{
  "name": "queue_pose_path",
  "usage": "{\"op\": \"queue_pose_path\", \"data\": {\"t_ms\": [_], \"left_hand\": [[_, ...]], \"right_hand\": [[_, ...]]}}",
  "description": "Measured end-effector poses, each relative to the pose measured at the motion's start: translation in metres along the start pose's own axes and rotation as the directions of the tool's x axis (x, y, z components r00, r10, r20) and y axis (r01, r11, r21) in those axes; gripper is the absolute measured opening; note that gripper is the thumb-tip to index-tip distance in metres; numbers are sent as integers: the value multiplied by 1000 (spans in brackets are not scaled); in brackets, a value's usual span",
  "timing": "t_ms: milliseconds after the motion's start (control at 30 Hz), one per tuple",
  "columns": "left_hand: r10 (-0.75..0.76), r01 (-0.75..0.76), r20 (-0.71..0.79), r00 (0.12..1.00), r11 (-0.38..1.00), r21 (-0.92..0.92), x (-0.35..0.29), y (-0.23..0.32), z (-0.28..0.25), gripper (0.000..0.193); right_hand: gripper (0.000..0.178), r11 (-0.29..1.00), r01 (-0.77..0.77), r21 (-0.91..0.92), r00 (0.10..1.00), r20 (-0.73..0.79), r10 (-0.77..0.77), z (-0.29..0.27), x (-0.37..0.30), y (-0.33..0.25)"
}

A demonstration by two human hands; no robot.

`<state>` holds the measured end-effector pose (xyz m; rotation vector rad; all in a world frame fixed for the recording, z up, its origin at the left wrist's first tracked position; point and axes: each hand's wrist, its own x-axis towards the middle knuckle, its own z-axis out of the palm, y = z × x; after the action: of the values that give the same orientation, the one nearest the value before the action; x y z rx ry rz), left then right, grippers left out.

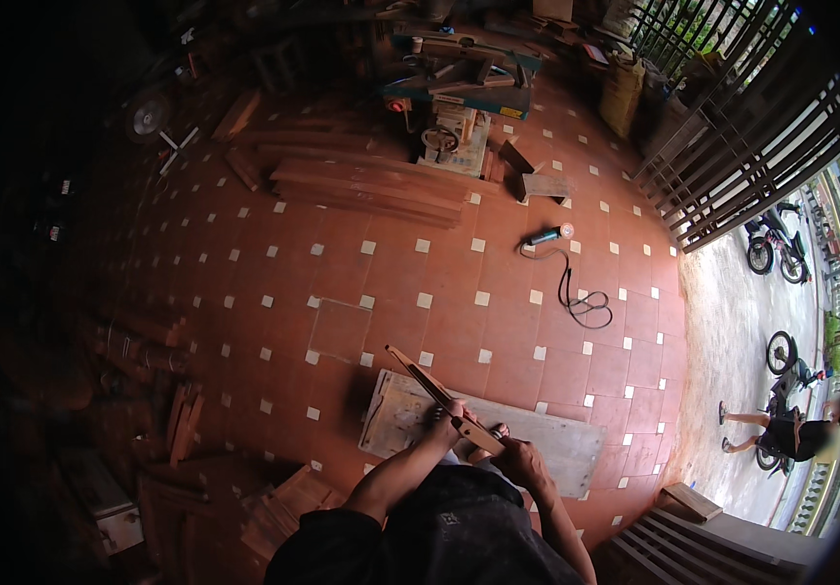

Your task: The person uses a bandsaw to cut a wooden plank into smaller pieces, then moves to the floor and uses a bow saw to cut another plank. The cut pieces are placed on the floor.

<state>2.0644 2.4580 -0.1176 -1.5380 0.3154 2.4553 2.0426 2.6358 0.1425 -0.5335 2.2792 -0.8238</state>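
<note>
A long, narrow reddish-brown wooden piece (pixel 418 373) slants across in front of me, its thin tip pointing far left. Round its middle my left hand (pixel 447 417) is closed, with the fingers partly hidden. My right hand (pixel 524 462) grips the wider near end. Below both hands lies a low, worn wooden board or bench top (pixel 561 436), running left to right close to my body. The wooden piece is held above it, its far tip reaching past the board's edge. My feet show partly behind my hands.
A corded power tool (pixel 546 235) lies on the tiled floor ahead. Stacked planks (pixel 371 185) and a machine with a handwheel (pixel 442 139) stand farther off. Timber pieces (pixel 184 421) lie at left. Right, past a slatted gate (pixel 732 146), a person (pixel 800 436) is beside parked motorbikes.
</note>
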Motion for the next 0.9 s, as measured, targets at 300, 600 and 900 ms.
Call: {"op": "queue_pose_path", "data": {"t_ms": [300,600,900], "left_hand": [[-317,318,34,948,944,-83,19,50,-18,39],[-718,743,348,603,348,-571,41,92,-39,39],[-471,473,67,880,851,-228,43,82,-45,37]], "right_hand": [[12,926,-59,-373,976,-215,-24,17,-20,76],[36,929,-299,-219,923,-313,224,60,-19,105],[31,952,-256,-164,956,-185,225,43,-32,114]]}}
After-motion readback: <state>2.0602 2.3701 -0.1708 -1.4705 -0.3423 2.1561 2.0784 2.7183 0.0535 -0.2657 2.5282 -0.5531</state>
